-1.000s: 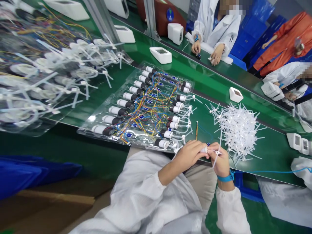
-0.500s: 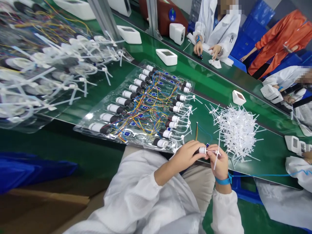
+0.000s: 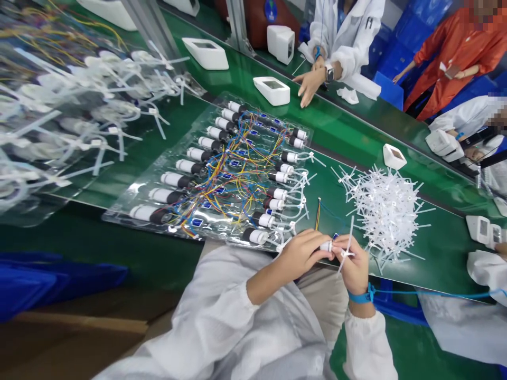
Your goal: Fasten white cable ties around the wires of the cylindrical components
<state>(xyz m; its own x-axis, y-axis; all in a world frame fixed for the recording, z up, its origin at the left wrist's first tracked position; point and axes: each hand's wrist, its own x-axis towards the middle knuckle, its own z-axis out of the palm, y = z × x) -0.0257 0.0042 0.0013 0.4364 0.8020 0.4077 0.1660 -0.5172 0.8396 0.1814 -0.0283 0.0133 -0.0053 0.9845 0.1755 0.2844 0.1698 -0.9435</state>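
Observation:
My left hand (image 3: 301,252) is closed around a small white-and-black cylindrical pump (image 3: 326,246), its white end pointing right. Pinched in my right hand (image 3: 355,268) is a white tube piece with a crossing tie (image 3: 347,253), held against the pump's end; my fingers hide the exact joint. A small blue part (image 3: 335,237) shows just behind the fingertips, and coloured wires (image 3: 318,214) lie above on the table. Left of my hands, a clear plastic tray (image 3: 130,198) carries rows of similar pumps with tangled wires, several of them with white tubes attached.
A heap of white tube pieces (image 3: 390,216) lies right of my hands on the green table (image 3: 309,184). More loaded trays are stacked at far left. White device housings (image 3: 271,91) sit along the line. A blue cord (image 3: 431,294) runs from my right wristband. Co-workers occupy the far side.
The white tube piece in my right hand has turned more upright and shifted slightly left. My left hand keeps its hold. Across the line, a co-worker's hands have come together and reached nearer.

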